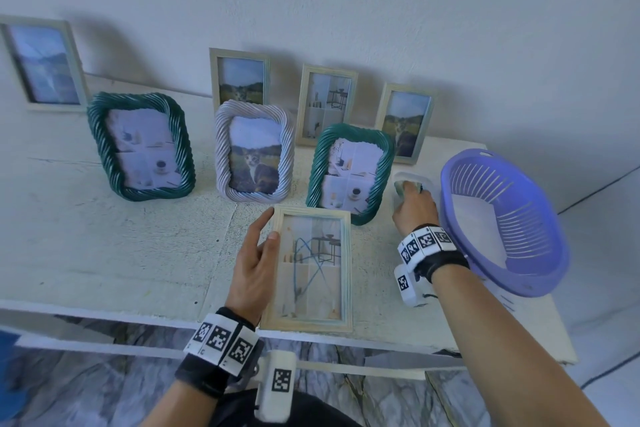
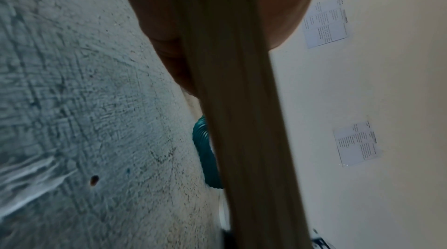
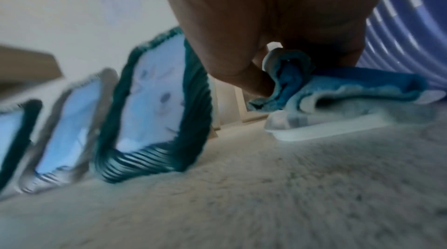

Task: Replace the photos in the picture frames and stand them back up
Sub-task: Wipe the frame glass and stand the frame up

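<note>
At the front edge of the table [image 1: 104,253], near its middle, the left hand [image 1: 254,263] holds a pale wooden picture frame [image 1: 311,270] by its left side rail, thumb curled over the front and fingers behind, so the frame faces up toward the person with its lower end about level with the table's edge. Blue scribbles cross the glass. Toward the right end of the table the right hand [image 1: 414,208] pinches a blue cloth [image 3: 338,85] lying on a small clear tray [image 1: 403,180], just beside the purple basket [image 1: 502,218] that sits at the right edge. I would guess the frame is light and stiff, but the glazed front looks fragile and slick, so the wooden rails are the place to hold it, as the left hand does now, never the pane. The cloth is soft and limp and will bunch in a pinch. Seven other frames stand further back toward the wall, the nearest a green twisted frame [image 1: 349,173] touching or just behind the held one; from the left wrist view I cannot say which, since the rail fills it.
</note>
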`<state>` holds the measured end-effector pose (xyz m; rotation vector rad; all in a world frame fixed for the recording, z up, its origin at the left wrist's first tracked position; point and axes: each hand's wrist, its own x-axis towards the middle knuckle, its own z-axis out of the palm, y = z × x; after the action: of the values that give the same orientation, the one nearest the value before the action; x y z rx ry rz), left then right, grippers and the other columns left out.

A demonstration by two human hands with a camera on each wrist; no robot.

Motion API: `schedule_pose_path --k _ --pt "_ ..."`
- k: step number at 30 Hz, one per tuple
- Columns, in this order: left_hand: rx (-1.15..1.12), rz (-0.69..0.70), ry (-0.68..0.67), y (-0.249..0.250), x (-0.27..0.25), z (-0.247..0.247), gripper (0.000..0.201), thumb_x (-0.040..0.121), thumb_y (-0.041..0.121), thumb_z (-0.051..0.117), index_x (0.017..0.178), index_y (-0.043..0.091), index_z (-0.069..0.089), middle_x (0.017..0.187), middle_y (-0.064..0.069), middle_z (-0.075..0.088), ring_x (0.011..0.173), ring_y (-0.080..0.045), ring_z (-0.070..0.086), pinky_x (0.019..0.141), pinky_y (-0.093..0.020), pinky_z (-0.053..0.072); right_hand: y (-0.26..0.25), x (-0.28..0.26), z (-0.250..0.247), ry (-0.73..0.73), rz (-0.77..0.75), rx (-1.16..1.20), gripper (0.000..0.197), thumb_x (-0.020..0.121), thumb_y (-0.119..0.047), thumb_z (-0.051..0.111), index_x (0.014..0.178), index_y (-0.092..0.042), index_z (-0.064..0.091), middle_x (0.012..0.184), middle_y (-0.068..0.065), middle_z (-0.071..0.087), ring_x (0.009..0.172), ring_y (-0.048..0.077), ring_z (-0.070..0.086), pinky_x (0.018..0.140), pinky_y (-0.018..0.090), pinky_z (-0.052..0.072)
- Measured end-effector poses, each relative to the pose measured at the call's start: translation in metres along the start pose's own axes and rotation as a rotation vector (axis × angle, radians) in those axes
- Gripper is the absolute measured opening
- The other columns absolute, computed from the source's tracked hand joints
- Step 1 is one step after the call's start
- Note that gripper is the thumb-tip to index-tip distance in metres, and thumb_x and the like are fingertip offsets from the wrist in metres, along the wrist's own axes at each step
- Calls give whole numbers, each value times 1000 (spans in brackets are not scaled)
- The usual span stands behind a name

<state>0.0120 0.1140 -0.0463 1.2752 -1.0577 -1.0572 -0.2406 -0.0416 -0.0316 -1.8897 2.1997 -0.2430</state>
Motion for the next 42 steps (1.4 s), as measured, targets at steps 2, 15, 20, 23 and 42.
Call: schedule_pose_path --k 2,15,20,23,42 --pt "-9 3 -23 6 -2 3 37 104 9 35 140 20 41 46 17 48 44 3 41 51 -4 35 0 -19 -6 7 2 75 45 94 -9 45 139 -12 41 124 25 50 110 41 53 91 43 44" --pt "18 30 -9 -10 8 13 47 95 46 51 141 43 43 66 -28 45 59 -21 37 58 -36 35 -44 -146 -15 169 -566 354 29 95 -25 56 123 -16 59 98 0 57 77 12 54 69 11 41" --pt "99 43 12 -9 6 16 45 98 39 51 143 37 44 59 -7 35 54 -17 32 54 -30 30 -64 -146 -1 124 -611 89 24 93 -16 58 117 -14 57 96 6 54 76 23 55 64 30 49" --pt "167 60 36 -8 8 13 45 100 22 51 144 27 44 54 7 30 51 -9 29 50 -24 27 -69 -152 2 80 -681 149 20 92 -10 58 112 -14 60 93 3 52 74 19 53 63 29 48" --pt "110 72 85 -4 5 1 44 99 24 54 142 26 45 59 0 34 55 -12 31 53 -25 29 -80 -157 -19 -40 -870 141 14 89 -5 62 101 -6 69 86 3 58 68 15 53 60 24 50"
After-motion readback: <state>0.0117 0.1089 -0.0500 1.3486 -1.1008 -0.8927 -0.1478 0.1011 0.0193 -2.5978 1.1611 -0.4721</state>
